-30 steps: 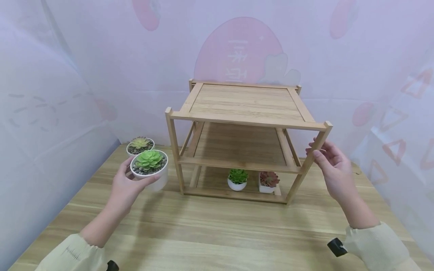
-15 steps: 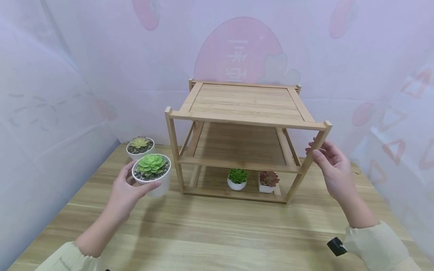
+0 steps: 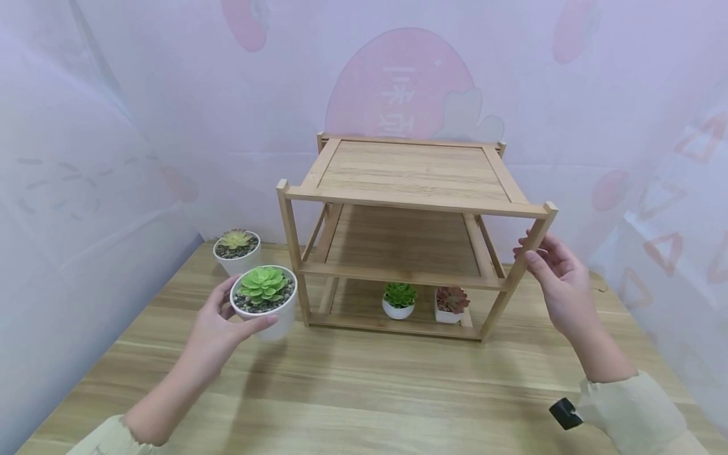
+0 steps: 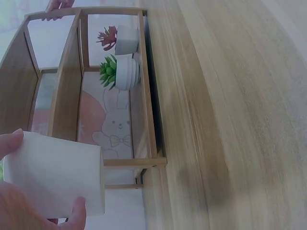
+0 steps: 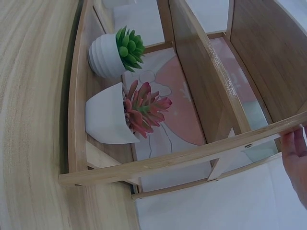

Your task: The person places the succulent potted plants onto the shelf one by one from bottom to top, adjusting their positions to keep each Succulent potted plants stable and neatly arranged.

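Observation:
My left hand (image 3: 212, 336) grips a white round pot with a bright green succulent (image 3: 264, 289), thumb at the near side. In the left wrist view the white pot (image 4: 57, 172) is off the table, just outside the rack's left end. A three-tier wooden shelf rack (image 3: 409, 167) stands in the middle. My right hand (image 3: 562, 284) holds its front right post between thumb and fingers. On the bottom shelf sit a small green succulent (image 3: 399, 301) in a round white pot and a red succulent (image 3: 451, 306) in a square white pot.
A white pot with a yellowish succulent (image 3: 236, 250) stands on the wooden table (image 3: 364, 392) at the back left, behind the held pot. Printed cloth (image 3: 261, 114) hangs behind and at both sides.
My left hand has carried the green succulent to the right and nearer to me, toward the rack's front left post. The right hand stays on the post.

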The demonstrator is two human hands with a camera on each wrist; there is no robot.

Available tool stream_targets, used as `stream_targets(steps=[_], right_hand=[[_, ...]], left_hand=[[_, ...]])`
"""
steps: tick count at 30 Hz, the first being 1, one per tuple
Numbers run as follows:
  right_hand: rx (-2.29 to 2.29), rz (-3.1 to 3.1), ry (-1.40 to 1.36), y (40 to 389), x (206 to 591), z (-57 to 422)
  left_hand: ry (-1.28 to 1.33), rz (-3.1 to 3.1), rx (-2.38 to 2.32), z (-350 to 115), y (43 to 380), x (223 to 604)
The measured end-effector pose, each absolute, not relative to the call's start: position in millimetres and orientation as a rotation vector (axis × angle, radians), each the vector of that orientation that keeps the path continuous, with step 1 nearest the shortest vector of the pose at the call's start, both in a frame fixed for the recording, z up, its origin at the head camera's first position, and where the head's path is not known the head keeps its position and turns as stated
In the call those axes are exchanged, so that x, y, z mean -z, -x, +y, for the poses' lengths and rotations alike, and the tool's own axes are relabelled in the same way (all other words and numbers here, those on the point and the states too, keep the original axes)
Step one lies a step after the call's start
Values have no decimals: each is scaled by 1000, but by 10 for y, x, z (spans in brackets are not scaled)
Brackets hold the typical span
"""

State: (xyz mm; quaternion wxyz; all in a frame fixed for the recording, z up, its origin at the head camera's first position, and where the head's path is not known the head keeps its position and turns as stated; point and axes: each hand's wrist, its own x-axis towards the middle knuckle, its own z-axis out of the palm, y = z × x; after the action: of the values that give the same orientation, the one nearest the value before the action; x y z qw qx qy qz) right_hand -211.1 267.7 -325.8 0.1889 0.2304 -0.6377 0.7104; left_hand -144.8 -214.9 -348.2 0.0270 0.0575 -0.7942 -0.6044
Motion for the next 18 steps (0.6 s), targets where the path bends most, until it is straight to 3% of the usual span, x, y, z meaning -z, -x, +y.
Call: stream_targets(steps=[18], right_hand=[[-1966,-1823,-643,2104,3255,2688]], left_hand=[[-20,-2488,1855,-1923,1445,3337]])
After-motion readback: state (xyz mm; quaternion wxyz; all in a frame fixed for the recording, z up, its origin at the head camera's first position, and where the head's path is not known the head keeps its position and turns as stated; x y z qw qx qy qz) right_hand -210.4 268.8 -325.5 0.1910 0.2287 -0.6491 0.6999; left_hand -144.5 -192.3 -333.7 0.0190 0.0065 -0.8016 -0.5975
